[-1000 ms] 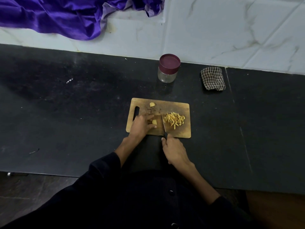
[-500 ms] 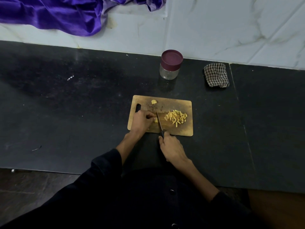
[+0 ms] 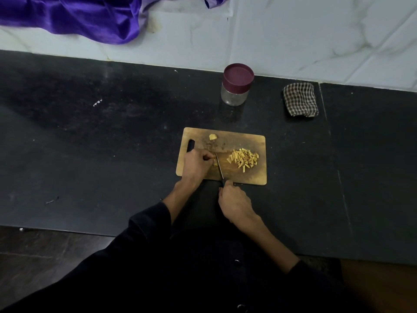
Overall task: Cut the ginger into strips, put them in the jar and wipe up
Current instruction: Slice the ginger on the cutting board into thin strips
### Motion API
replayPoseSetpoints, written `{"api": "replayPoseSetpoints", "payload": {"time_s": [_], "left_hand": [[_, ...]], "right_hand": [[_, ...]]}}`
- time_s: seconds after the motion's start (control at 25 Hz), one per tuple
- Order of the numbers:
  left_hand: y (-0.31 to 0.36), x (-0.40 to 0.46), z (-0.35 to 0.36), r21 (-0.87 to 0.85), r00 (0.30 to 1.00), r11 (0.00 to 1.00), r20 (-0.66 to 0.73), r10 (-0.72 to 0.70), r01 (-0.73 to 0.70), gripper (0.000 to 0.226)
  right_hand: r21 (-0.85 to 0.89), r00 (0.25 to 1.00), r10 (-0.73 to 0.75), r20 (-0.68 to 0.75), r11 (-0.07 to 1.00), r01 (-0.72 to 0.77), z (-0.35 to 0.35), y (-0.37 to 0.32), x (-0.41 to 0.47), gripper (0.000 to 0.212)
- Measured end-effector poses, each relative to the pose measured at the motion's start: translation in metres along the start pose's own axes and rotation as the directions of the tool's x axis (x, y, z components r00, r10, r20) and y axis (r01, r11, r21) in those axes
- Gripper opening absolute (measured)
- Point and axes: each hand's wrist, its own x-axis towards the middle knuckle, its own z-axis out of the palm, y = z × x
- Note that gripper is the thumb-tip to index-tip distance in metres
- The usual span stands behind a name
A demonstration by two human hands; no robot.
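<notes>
A wooden cutting board (image 3: 252,177) lies on the black counter (image 3: 112,154). My left hand (image 3: 195,164) rests on the board's left half, fingers curled over a small ginger piece (image 3: 215,164) that is mostly hidden. My right hand (image 3: 234,203) grips the knife (image 3: 219,167) by its handle at the board's near edge, blade pointing away and set right beside my left fingertips. A pile of ginger strips (image 3: 243,159) lies on the board's right half. One loose ginger chunk (image 3: 212,137) sits near the far edge. The glass jar (image 3: 237,85) with a maroon lid stands closed behind the board.
A folded checked cloth (image 3: 300,100) lies at the back right, near the white marble wall (image 3: 293,37). Purple fabric (image 3: 74,16) hangs at the top left. A seam (image 3: 331,143) crosses the counter right of the board. The counter's near edge meets dark floor at the lower left.
The knife blade has shifted left across the board, from beside the strip pile to right against my left fingertips. The view has tilted slightly, so everything sits a little higher.
</notes>
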Motion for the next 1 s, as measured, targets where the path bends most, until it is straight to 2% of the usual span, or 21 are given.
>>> {"api": "replayPoseSetpoints", "payload": {"time_s": [0.44,0.64,0.84,1.0], "left_hand": [[0.003,0.000,-0.002,0.007,0.999,1.000,0.042,-0.016,0.015,0.008],[0.005,-0.007,-0.002,0.014,1.000,1.000,-0.017,0.010,-0.010,0.008],[0.003,-0.006,-0.002,-0.006,1.000,1.000,-0.015,-0.001,0.001,0.009],[0.002,-0.006,-0.002,-0.025,1.000,1.000,-0.019,-0.008,0.008,0.011]], "right_hand": [[0.026,1.000,0.029,-0.004,0.999,-0.029,0.001,0.001,-0.003,0.028],[0.034,0.998,0.018,-0.059,0.999,-0.016,0.000,-0.008,0.005,0.028],[0.117,0.990,0.080,-0.117,0.991,-0.066,-0.010,0.012,0.005,0.025],[0.179,0.994,0.036,-0.102,0.984,-0.017,-0.009,0.013,-0.005,0.025]]}}
